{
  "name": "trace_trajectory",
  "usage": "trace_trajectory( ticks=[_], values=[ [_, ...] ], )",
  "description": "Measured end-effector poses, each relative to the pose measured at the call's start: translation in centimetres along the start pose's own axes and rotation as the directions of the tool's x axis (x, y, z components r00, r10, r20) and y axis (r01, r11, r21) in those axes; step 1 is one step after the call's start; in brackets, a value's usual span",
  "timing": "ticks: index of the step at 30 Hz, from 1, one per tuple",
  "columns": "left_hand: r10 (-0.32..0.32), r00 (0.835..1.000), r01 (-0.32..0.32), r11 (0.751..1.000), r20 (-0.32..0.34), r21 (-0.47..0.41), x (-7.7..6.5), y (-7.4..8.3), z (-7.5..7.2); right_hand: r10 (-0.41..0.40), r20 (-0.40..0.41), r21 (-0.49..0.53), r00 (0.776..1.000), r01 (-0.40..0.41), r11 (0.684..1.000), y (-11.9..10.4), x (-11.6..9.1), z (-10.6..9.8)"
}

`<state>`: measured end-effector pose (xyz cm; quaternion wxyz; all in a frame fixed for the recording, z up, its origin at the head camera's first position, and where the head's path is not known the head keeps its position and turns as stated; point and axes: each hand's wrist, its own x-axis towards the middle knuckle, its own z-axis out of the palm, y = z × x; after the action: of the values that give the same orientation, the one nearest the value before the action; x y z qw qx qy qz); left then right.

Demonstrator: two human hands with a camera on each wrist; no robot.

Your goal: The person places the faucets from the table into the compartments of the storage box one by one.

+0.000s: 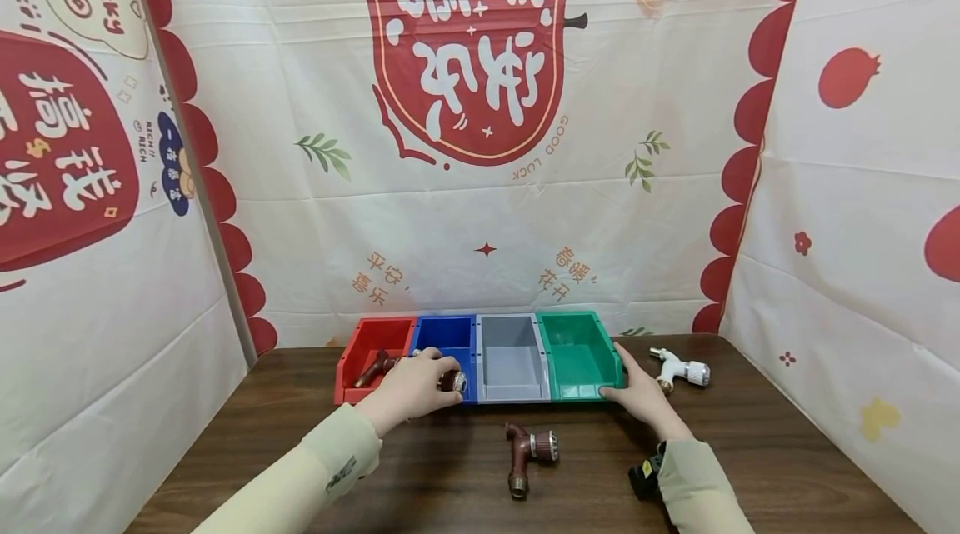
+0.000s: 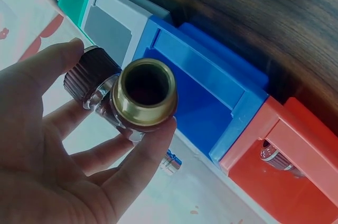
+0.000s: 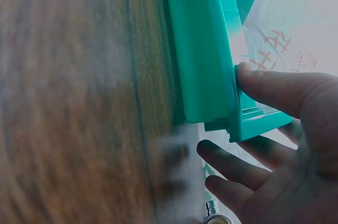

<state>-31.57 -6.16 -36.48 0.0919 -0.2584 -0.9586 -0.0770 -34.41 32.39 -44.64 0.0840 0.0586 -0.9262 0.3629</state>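
My left hand (image 1: 412, 384) grips a dark brown faucet (image 2: 91, 78) by its ribbed knob and body, over the blue bin (image 1: 447, 332). The faucet's threaded brass end (image 2: 127, 110) faces the camera in the left wrist view. At the right end of the row, my right hand (image 1: 637, 388) holds the front corner of the green bin (image 1: 579, 351); its thumb (image 3: 264, 84) lies on the rim and the other fingers reach along the outer side. Another brown faucet (image 1: 378, 367) lies in the red bin (image 1: 342, 371), partly behind the left hand.
Between the blue and green bins stands a grey bin (image 1: 512, 388). A brown faucet (image 1: 519, 455) lies on the dark wooden table (image 1: 442, 484) in front of the row. Right of the green bin lies a white faucet (image 1: 678, 369). Printed cloth (image 1: 465, 226) hangs behind and at both sides.
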Motion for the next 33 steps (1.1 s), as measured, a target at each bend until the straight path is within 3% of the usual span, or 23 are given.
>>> trace_trajectory(
  ticks=[17,33],
  values=[
    [-0.001,1.000,0.001,1.000,-0.012,0.010,1.1,-0.2,0.0,0.018,0.004,0.013,1.000,-0.018,1.000,-0.1,0.0,0.0],
    [-0.042,0.999,0.042,0.999,0.022,-0.018,2.2,-0.1,0.1,0.014,-0.002,0.009,1.000,-0.014,1.000,-0.3,-0.2,-0.1]
  ],
)
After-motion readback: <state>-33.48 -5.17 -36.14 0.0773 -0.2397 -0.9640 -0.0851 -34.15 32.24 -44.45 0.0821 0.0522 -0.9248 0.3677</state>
